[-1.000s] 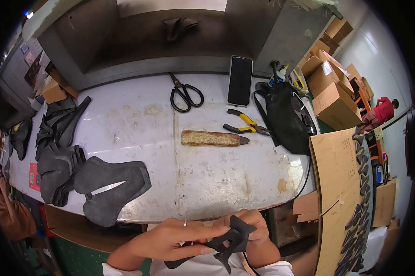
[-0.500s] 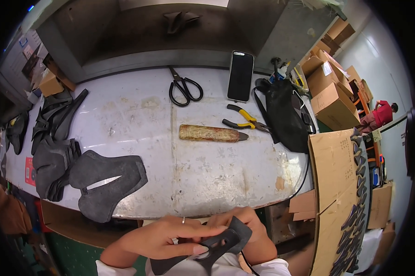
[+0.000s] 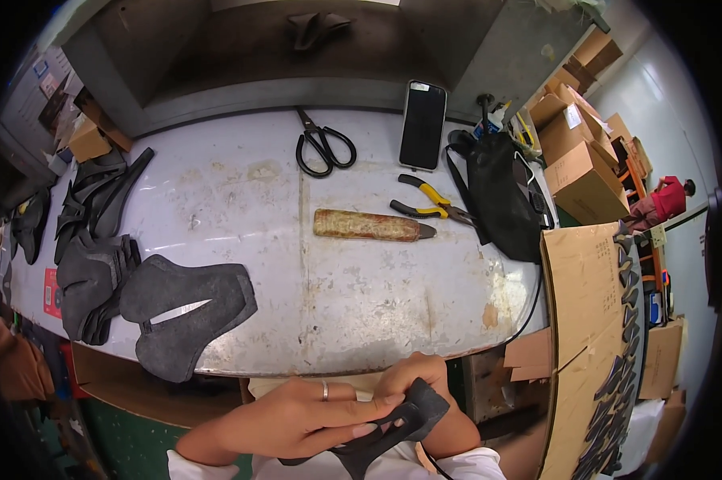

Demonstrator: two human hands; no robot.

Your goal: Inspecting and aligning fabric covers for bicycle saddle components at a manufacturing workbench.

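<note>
Just off the table's front edge, a dark grey shoe upper piece is held low against my body. My left hand is closed on it, with fingers stretched across its face beside the cut-out. My right hand grips the same piece from behind; most of its fingers are hidden. A larger flat grey upper piece with a slit lies on the table to the left. Beside it is a stack of similar pieces.
A wrapped-handle knife, yellow-and-black pliers, black scissors and a phone lie farther back. A black pouch sits at right, near a cardboard sheet. A grey metal housing spans the back. A person in red stands far right.
My left fingers have shifted over the shoe upper piece, covering more of its opening. The piece has tilted slightly and moved a little right. The things on the table lie as before.
</note>
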